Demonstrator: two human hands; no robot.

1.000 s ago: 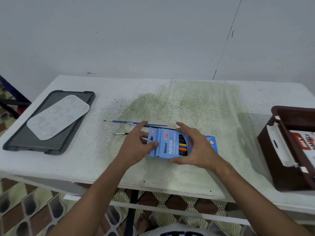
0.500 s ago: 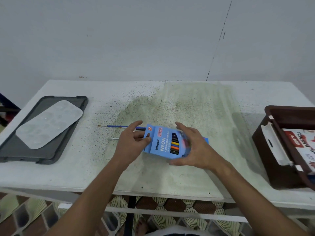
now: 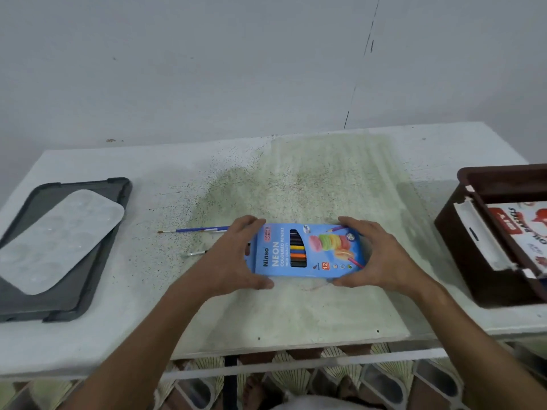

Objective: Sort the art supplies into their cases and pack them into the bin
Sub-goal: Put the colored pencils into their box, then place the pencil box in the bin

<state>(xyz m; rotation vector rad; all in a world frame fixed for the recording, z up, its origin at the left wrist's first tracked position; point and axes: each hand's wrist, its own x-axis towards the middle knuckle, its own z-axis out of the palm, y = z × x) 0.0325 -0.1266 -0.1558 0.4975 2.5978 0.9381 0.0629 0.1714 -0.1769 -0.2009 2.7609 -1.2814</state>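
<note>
Pencil box (image 3: 306, 250) gripped at both ends, flat and just over the middle of the tabletop (image 3: 296, 315).

Held by left hand (image 3: 233, 255) on the flap end and right hand (image 3: 376, 255) on the far end, each grip curled around an edge, probably to keep the 12 pencils level and the flap closed before carrying. Bin (image 3: 473, 232) waiting at the right, well apart, with a pastel case (image 3: 527, 232) already inside. 2 brushes (image 3: 195, 230) lying behind the left hand, not yet sorted; palette (image 3: 56, 238) resting on a dark tray (image 3: 97, 267) at the far left.
</note>
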